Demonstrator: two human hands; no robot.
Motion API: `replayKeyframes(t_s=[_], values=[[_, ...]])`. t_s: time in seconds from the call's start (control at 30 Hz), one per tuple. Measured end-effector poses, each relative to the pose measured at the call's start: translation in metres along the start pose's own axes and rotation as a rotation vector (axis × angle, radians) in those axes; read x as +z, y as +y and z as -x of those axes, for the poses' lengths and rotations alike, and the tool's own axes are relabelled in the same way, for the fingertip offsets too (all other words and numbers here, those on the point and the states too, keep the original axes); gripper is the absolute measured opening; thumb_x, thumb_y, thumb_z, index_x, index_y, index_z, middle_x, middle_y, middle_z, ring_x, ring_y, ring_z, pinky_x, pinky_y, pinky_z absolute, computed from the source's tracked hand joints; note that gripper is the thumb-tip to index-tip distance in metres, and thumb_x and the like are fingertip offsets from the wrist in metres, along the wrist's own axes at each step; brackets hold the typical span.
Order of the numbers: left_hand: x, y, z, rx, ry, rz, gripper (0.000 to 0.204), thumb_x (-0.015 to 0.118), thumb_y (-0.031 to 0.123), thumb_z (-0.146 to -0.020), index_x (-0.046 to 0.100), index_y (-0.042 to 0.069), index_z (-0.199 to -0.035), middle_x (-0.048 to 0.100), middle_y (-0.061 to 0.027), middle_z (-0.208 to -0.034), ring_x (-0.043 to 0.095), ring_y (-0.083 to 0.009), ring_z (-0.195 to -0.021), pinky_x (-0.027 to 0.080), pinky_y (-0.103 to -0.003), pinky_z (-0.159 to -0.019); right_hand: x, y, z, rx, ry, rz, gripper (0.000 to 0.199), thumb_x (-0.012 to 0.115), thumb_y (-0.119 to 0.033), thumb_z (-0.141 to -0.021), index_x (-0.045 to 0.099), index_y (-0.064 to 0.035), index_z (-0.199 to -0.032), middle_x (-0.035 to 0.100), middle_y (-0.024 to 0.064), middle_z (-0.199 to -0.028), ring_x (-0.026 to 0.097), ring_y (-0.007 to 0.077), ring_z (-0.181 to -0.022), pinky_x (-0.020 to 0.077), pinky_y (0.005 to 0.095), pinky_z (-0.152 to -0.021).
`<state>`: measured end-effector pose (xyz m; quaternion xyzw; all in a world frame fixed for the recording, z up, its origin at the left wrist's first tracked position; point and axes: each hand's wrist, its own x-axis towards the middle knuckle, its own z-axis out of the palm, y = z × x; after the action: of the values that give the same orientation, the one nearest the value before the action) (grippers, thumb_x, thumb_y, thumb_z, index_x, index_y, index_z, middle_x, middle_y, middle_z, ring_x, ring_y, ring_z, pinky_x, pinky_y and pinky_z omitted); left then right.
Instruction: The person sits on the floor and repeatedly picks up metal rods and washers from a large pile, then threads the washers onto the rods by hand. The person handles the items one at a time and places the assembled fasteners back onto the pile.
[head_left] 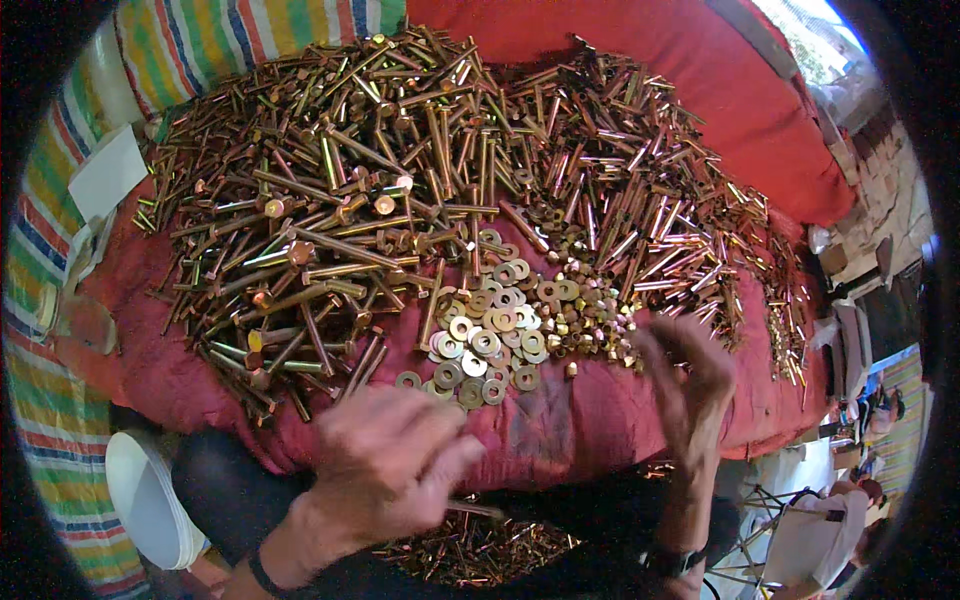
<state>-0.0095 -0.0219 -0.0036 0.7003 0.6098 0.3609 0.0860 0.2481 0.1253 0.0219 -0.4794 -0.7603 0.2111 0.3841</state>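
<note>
My left hand [385, 455] is over the near edge of the red cloth, blurred, with its fingers curled in. A short metal rod [474, 509] shows just below its thumb; whether the hand holds it I cannot tell. My right hand [700, 375] reaches over the right side of the cloth, beside a heap of small cone nuts [600, 310]. Its fingers are bent and smeared by motion, so their grip does not show. Between the hands lie many flat washers [485, 343]. Long hex bolts [330, 245] are heaped behind my left hand.
Metal sleeves [660, 240] are piled at the right on the red cloth [590, 420]. More metal parts [480, 555] lie below, between my legs. A striped sheet [60, 440] hangs at the left, near a white rounded object [150, 500]. Folding chair legs [765, 520] stand lower right.
</note>
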Motion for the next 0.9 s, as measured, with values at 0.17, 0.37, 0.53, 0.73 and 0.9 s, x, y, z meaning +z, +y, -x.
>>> replayKeyframes(t_s=[0.17, 0.37, 0.53, 0.73, 0.9], values=[[-0.002, -0.015, -0.003, 0.014, 0.198, -0.587, 0.04, 0.08, 0.012, -0.071, 0.071, 0.002, -0.109, 0.062, -0.013, -0.121, 0.058, -0.0378, -0.121, 0.043, -0.056, -0.104, -0.004, 0.074, -0.05, -0.47, 0.075, 0.602, 0.038, 0.083, -0.002, -0.074, 0.078, -0.0109, -0.11, 0.071, 0.0105, -0.113, 0.069, 0.0291, -0.101, 0.0582, 0.0396, -0.08], [0.013, -0.029, -0.003, 0.001, 0.221, -0.705, 0.015, 0.068, 0.005, -0.085, 0.071, -0.009, -0.092, 0.064, -0.0168, -0.119, 0.056, -0.0362, -0.13, 0.039, -0.062, -0.117, 0.004, 0.106, -0.053, -0.348, 0.06, 0.771, 0.041, 0.082, -0.012, -0.069, 0.079, -0.0159, -0.111, 0.069, 0.0105, -0.118, 0.067, 0.0347, -0.106, 0.0576, 0.0443, -0.086], [0.02, -0.039, -0.004, -0.028, 0.32, -0.671, 0.015, 0.072, 0.006, -0.081, 0.07, -0.008, -0.087, 0.062, -0.0165, -0.113, 0.056, -0.0372, -0.128, 0.04, -0.063, -0.117, 0.001, 0.092, -0.055, -0.586, 0.2, 0.682, 0.045, 0.079, -0.011, -0.073, 0.073, -0.0094, -0.118, 0.07, 0.0138, -0.123, 0.066, 0.0383, -0.111, 0.0568, 0.0468, -0.089], [0.019, -0.045, -0.002, -0.017, 0.258, -0.684, 0.026, 0.081, 0.009, -0.073, 0.07, -0.003, -0.093, 0.061, -0.0149, -0.115, 0.051, -0.039, -0.134, 0.033, -0.067, -0.121, 0.022, 0.032, 0.007, 0.183, -0.12, -0.313, 0.023, 0.052, -0.013, -0.094, 0.062, 0.0042, -0.106, 0.064, 0.0097, -0.092, 0.057, 0.0176, -0.086, 0.0495, 0.033, -0.081], [0.016, -0.042, -0.002, 0.052, 0.262, -0.562, 0.021, 0.078, 0.005, -0.073, 0.064, 0.0, -0.088, 0.063, -0.0152, -0.121, 0.053, -0.0396, -0.133, 0.033, -0.067, -0.121, 0.057, 0.006, 0.036, -0.109, -0.276, 0.069, 0.021, 0.076, -0.007, -0.089, 0.073, 0.0019, -0.108, 0.072, 0.0111, -0.087, 0.068, 0.022, -0.074, 0.0538, 0.0339, -0.069]])
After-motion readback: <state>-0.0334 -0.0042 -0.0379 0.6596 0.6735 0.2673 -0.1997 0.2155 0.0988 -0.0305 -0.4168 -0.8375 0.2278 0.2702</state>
